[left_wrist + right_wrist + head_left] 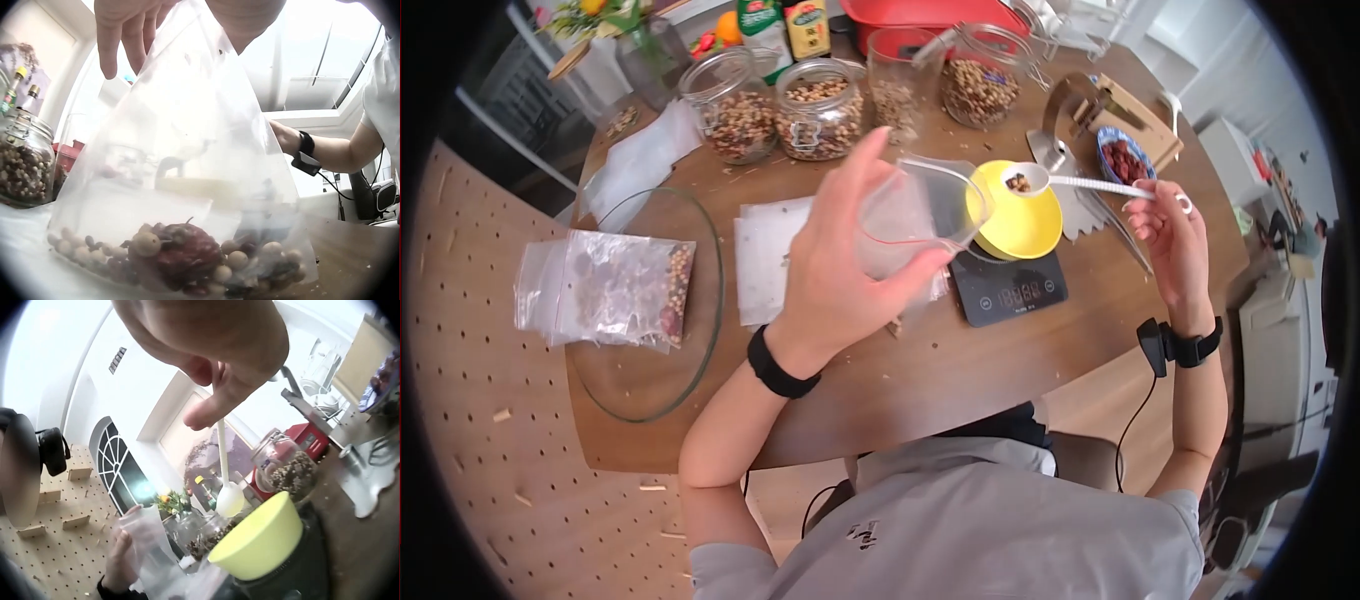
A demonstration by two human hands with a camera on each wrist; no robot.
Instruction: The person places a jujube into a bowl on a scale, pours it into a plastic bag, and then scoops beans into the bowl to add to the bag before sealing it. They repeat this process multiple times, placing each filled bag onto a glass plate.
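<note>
My left hand [830, 265] grips the top of a clear plastic bag [181, 150] and keeps its mouth spread. Mixed beans and a wrinkled dark red dried fruit [187, 253] lie at the bottom of the bag. With thumb and fingers, my right hand [1178, 245] holds a white long-handled spoon [1090, 184] by the end of its handle. A few beans [1018, 183] sit in the spoon, which overlaps the yellow bowl [1035, 235] in the head view. Under that bowl is a black kitchen scale [1012, 298] with a lit display.
Glass jars [820, 110] of mixed beans line the back. A blue-patterned bowl [1122, 150] of red dried fruit stands at right, near metal tongs [1135, 245]. At left, filled bags [605, 290] lie on a glass plate [640, 405]. Flat bags [760, 255] lie mid-table.
</note>
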